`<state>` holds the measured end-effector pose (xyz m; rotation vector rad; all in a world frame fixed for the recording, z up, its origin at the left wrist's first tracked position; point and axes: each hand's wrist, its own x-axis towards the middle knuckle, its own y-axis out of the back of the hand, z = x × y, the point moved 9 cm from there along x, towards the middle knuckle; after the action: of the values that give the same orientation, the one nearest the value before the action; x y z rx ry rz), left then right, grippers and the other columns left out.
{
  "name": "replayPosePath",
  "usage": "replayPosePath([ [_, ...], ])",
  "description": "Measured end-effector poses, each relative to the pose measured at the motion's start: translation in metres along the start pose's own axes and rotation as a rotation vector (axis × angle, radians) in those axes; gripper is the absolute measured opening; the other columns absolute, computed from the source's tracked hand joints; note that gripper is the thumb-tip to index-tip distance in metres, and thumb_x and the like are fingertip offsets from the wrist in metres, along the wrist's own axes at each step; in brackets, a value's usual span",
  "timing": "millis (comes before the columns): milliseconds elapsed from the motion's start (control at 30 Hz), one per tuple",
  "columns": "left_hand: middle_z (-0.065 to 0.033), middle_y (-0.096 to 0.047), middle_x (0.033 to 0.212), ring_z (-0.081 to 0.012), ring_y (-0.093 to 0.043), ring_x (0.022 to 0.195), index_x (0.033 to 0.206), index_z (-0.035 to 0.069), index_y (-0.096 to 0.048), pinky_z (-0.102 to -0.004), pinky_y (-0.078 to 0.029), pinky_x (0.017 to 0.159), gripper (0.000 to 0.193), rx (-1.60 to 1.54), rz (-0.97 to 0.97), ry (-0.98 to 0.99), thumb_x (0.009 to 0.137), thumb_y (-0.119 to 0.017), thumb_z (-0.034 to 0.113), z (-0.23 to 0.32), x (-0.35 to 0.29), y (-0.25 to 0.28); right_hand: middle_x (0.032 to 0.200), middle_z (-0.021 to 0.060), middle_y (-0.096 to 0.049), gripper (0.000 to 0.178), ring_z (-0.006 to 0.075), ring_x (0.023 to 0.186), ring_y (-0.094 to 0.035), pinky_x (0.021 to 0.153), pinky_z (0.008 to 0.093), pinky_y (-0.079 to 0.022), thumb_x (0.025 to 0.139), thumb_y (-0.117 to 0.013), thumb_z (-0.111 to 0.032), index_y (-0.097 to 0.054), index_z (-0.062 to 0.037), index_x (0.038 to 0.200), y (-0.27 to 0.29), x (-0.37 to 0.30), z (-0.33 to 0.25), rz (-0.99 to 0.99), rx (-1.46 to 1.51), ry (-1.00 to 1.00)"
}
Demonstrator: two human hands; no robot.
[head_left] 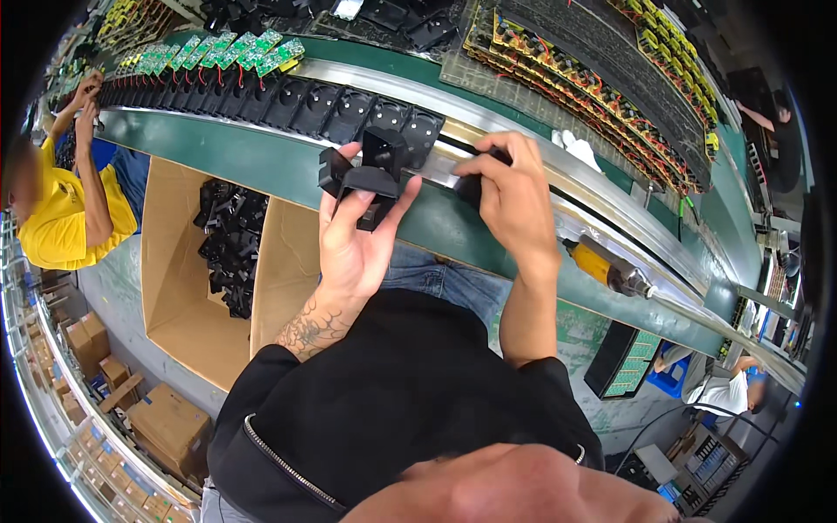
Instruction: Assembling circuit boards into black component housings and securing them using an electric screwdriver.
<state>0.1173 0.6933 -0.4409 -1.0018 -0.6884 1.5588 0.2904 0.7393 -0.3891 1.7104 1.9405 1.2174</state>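
Note:
My left hand (353, 248), palm up, grips black moulded plastic parts (373, 181) over the front edge of the green bench. They look like angular housing pieces, and I cannot tell whether they are joined. My right hand (517, 196) is bent over the metal rail, its fingers closed around a dark plastic part (470, 188) that they mostly hide. Just beyond the left hand, a row of black plastic housings (349, 113) lies along the rail. Green circuit boards (248, 52) with red wires sit by the housings farther left.
A cardboard box (288, 261) with many black parts stands left of me. A yellow-and-black power tool (593, 261) lies right of my right hand. Racks of yellow-component boards (567, 83) stand behind the rail. A person in yellow (74, 209) works at far left.

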Motion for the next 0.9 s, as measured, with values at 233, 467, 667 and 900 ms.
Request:
replayPosePath([
  [233, -0.0112, -0.054, 0.129, -0.0268, -0.054, 0.121, 0.144, 0.01, -0.041, -0.0551, -0.041, 0.112, 0.055, 0.031, -0.001, 0.057, 0.092, -0.054, -0.002, 0.002, -0.002, -0.002, 0.114, 0.0113, -0.062, 0.024, 0.0207, 0.095, -0.058, 0.083, 0.0308, -0.049, 0.082, -0.062, 0.004, -0.071, -0.0019, 0.103, 0.012, 0.012, -0.011, 0.209, 0.121, 0.094],
  [467, -0.0188, -0.048, 0.141, -0.0347, -0.047, 0.134, 0.144, 0.006, -0.039, -0.0596, -0.041, 0.109, 0.054, 0.253, -0.305, 0.194, 0.092, -0.054, 0.007, -0.041, -0.014, -0.037, 0.116, 0.0089, -0.062, 0.027, 0.0143, 0.072, -0.058, 0.07, 0.0233, -0.049, 0.086, -0.064, 0.001, -0.069, -0.0021, 0.112, 0.007, -0.03, 0.01, 0.068, 0.575, -0.446],
  [667, -0.0159, -0.052, 0.134, -0.0295, -0.055, 0.122, 0.143, 0.005, -0.039, -0.0509, -0.048, 0.102, 0.055, 0.161, -0.135, 0.273, 0.091, -0.056, 0.006, -0.049, -0.011, -0.04, 0.101, 0.0055, -0.063, 0.025, 0.009, 0.056, -0.049, 0.052, 0.0241, -0.042, 0.08, -0.068, 0.001, -0.072, -0.0023, 0.104, 0.053, -0.051, 0.058, 0.567, 0.308, -0.503],
  [900, -0.0112, -0.054, 0.122, -0.0199, -0.056, 0.101, 0.145, 0.005, -0.039, -0.0331, -0.049, 0.084, 0.064, 0.422, -0.06, 0.258, 0.085, -0.061, 0.0, -0.048, 0.003, -0.031, 0.097, 0.0083, -0.065, 0.024, 0.0121, 0.071, -0.054, 0.063, 0.0237, -0.043, 0.082, -0.065, 0.003, -0.071, 0.0004, 0.105, 0.046, -0.032, 0.032, 0.375, 0.265, -0.293],
])
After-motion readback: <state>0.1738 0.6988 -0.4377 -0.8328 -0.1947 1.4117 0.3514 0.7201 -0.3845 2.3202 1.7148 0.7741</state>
